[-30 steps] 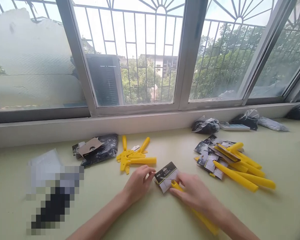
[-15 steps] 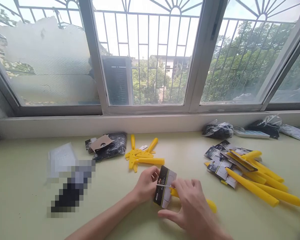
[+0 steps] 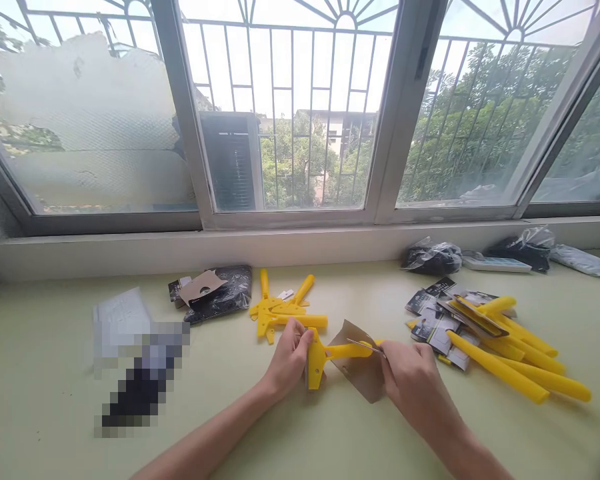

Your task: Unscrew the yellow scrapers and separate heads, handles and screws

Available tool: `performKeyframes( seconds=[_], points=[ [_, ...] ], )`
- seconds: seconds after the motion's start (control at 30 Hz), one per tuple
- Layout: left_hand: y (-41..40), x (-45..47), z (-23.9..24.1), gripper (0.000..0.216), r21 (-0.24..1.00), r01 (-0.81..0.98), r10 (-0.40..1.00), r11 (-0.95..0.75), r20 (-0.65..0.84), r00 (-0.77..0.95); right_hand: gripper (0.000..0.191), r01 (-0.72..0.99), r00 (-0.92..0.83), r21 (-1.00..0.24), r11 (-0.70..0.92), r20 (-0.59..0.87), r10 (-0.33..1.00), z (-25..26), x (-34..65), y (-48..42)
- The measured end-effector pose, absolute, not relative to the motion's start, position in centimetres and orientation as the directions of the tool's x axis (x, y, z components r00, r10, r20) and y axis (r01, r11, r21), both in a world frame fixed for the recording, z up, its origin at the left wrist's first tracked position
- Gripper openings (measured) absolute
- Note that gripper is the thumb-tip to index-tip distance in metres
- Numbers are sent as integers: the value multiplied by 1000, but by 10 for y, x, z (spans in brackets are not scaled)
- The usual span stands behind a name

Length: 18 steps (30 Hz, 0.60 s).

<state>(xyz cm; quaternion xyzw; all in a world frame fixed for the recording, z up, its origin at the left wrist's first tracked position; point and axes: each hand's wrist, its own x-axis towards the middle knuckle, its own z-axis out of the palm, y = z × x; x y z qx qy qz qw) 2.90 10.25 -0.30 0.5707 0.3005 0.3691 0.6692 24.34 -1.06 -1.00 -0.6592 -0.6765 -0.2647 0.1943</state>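
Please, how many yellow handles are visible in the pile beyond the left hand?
3: left handle, pointing away; slanting handle, to its right; front handle, nearest the camera. More may be hidden underneath.

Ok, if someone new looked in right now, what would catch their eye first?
Probably the yellow tool in the left hand, low centre, with a brown card at its handle and the right hand holding a thin metal piece. Next, the jumbled yellow handles and printed cards at right on the table. Above, the bright window fills the view's upper half.
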Motion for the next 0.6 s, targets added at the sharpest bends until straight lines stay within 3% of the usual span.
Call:
performKeyframes(
  seconds=[0.13, 0.2, 0.47, 0.53, 0.6],
  points=[
    [95, 30, 3, 48, 983, -182, 867, 28, 67, 493, 22, 988, -137, 28, 149, 589, 796, -19, 230, -5],
    [93, 31, 6, 48, 979, -202, 872, 12, 89, 482, 20, 988, -111, -21, 151, 581, 806, -24, 221, 3],
    [106, 31, -3, 47, 968, -251, 950, 21, 59, 307, 19, 971, 185, -2, -238, 633, 752, -15, 284, 34],
    [109, 32, -7, 48, 970, -237, 952, 50, 26, 305, 20, 949, 296, -116, -295, 657, 693, 2, 301, 40],
    [110, 35, -10, 49, 974, -212, 945, 85, -11, 328, 22, 925, 377, -300, -232, 676, 633, 25, 298, 50]
  ],
)
